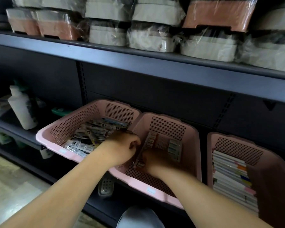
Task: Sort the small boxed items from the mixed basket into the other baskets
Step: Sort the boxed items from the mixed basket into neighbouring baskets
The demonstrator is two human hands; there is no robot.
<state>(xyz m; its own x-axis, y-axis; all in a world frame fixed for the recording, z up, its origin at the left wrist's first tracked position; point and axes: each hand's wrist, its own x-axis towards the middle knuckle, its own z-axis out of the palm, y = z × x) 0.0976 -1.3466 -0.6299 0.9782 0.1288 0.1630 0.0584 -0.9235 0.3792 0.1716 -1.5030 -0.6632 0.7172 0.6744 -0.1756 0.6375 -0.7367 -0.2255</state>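
- Your left hand (122, 146) is curled over the rims where the left basket (67, 127) meets the middle basket (168, 127); I cannot tell if it holds anything.
- Your right hand (155, 160), blurred and its grip unreadable, is at the near end of a row (150, 139) in the middle basket, probably squaring it.
- Slim printed boxes (95, 132) lie jumbled in the left basket.

Dim light, motion-blurred right hand (155, 160), glare on plastic wrap (156, 28), bowed edges

dark metal shelving (138, 60) above a pale tiled floor (10, 186).
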